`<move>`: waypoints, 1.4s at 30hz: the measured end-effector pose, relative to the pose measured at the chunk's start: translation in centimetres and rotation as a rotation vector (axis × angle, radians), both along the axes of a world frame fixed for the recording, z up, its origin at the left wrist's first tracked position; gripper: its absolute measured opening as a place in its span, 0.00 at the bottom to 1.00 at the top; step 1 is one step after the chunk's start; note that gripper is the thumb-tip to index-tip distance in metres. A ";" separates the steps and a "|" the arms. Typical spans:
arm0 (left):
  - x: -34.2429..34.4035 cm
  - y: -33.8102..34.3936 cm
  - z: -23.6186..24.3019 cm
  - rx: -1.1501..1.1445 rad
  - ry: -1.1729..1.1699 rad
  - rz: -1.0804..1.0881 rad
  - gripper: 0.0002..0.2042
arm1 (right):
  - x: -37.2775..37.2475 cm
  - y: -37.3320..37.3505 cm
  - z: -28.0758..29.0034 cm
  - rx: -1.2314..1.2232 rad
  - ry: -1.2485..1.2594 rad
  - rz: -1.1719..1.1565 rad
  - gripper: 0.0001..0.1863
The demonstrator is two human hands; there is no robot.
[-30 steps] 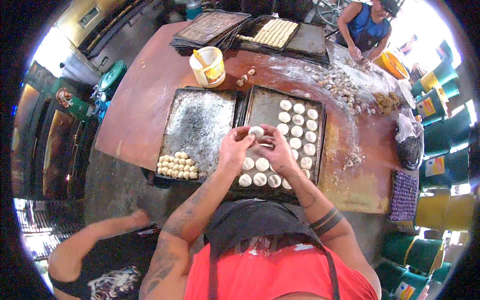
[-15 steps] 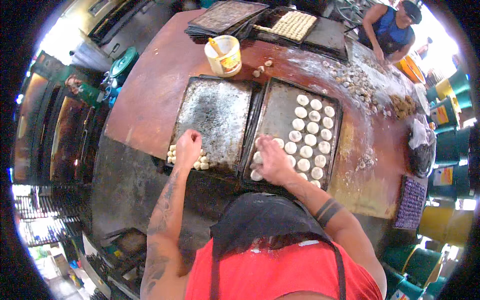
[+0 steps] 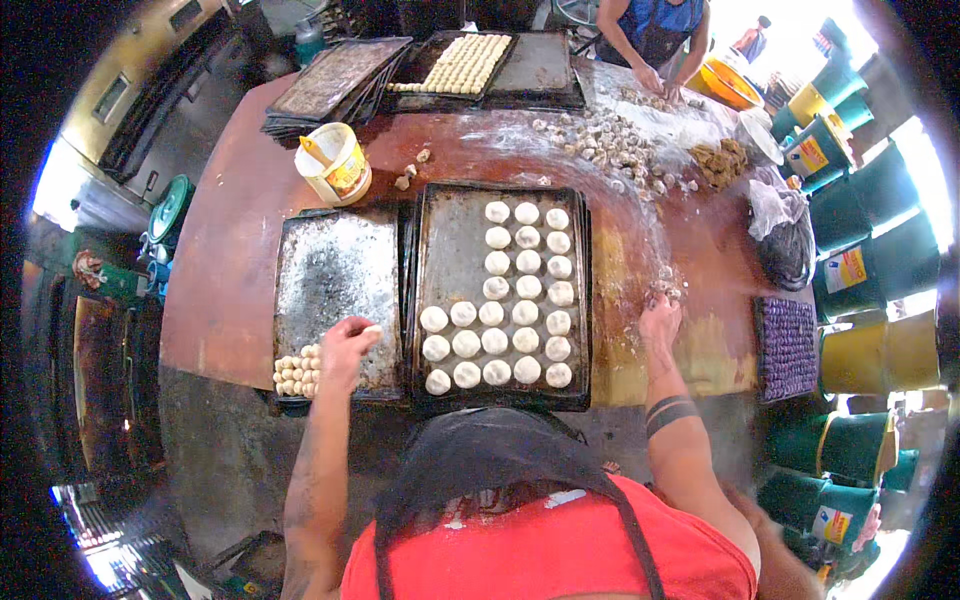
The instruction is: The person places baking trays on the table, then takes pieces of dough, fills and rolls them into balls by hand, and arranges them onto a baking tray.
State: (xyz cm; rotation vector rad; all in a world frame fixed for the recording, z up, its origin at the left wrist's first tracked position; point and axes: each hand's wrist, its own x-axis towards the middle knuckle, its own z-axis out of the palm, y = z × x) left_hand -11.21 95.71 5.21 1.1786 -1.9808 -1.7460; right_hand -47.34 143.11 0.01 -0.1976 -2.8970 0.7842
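My left hand [image 3: 345,352] is closed, with a small pale dough ball [image 3: 372,333] pinched at its fingertips. It hangs over the left baking tray [image 3: 340,250], beside a cluster of small dough balls [image 3: 296,372] in that tray's near left corner. On the right baking tray [image 3: 455,225] lie rows of flattened round dough pieces [image 3: 525,340], filling its right side and near end. My right hand [image 3: 660,318] reaches to the table right of that tray. Its fingers are drawn together at a few brownish, floury lumps [image 3: 668,285]; what lies between them is hidden.
A white tub [image 3: 335,170] with an orange-handled tool stands behind the left tray. Stacked trays [image 3: 340,75] and a tray of dough balls [image 3: 465,65] are farther back. Floury lumps [image 3: 605,140] and a brown mound [image 3: 720,163] lie toward a co-worker [image 3: 650,40]. A purple-filled tray [image 3: 788,350] sits at right.
My right hand has left the flattened dough pieces on the right tray and moved right to the lumps on the table. My left hand now shows a dough ball. The view has shifted right.
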 end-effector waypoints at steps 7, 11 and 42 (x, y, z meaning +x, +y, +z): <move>-11.9 9.5 3.1 0.360 0.210 -0.118 0.17 | 8.4 -13.7 6.2 -0.678 0.100 0.683 0.13; -14.1 12.3 4.3 0.421 0.225 -0.264 0.16 | 12.7 -18.9 10.1 -0.588 0.065 1.043 0.12; -11.5 10.4 7.6 0.656 0.364 -0.155 0.20 | 14.9 -21.4 15.5 -0.363 0.234 1.096 0.15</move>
